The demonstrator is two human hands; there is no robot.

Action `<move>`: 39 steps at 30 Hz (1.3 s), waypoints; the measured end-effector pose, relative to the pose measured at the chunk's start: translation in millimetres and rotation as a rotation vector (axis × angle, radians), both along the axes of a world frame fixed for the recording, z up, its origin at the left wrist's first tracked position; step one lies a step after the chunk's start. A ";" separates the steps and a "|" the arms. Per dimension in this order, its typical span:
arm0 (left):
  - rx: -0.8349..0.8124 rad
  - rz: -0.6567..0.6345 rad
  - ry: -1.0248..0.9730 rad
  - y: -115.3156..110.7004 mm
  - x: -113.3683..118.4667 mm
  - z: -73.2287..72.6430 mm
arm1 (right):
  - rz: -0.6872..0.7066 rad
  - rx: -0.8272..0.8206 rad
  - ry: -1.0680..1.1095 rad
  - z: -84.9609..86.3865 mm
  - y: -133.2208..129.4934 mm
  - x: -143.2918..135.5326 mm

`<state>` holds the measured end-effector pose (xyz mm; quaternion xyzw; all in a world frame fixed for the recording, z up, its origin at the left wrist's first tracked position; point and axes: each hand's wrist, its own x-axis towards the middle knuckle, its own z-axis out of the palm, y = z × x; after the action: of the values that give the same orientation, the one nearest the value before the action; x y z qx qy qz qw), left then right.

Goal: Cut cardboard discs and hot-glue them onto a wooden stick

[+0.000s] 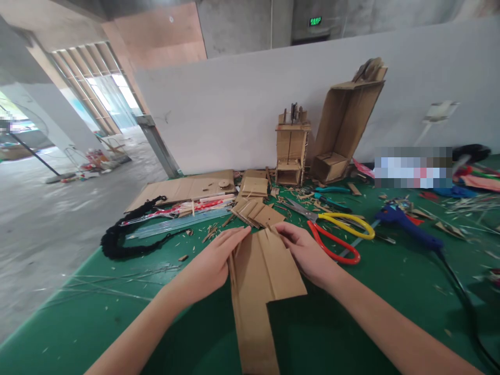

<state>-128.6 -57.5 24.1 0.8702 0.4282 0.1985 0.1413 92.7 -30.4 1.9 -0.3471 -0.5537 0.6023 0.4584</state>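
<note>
A creased, L-shaped piece of brown cardboard (253,281) is held between both hands over the green table. My left hand (213,260) grips its upper left edge, fingers pointing toward the top. On the other side, my right hand (304,250) pinches the upper right edge near a fold. The long arm of the cardboard reaches down toward the bottom of the view. Just beyond the fingertips lie small cardboard squares (260,212). Scissors (332,224) with red and yellow handles rest to the right of my right hand.
A blue glue gun (410,226) with a black cable lies at the right. Two cardboard structures (291,151) stand by the white partition (226,114). Black yarn (117,242), a flat cardboard sheet (183,188) and thin clear sticks are on the left of the green table (128,323).
</note>
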 end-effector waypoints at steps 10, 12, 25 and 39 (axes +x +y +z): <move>-0.554 0.013 -0.693 -1.7 1.4 19.4 | 0.151 -0.031 -0.014 13.2 -12.9 -5.2; -0.596 0.061 -0.746 -3.7 10.6 14.6 | 0.166 0.002 -0.086 15.7 -15.9 -9.7; -1.047 -0.087 -1.127 -10.8 21.8 -1.6 | 0.323 -0.078 -0.051 12.8 -17.8 -11.8; -1.076 -0.121 -1.288 -9.5 24.4 -7.8 | 0.202 0.178 -0.223 22.2 -20.4 -6.8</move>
<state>-104.1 -66.9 16.3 0.4224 0.2527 0.4169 0.7641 86.0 -50.8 24.1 -0.3125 -0.6842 0.5518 0.3602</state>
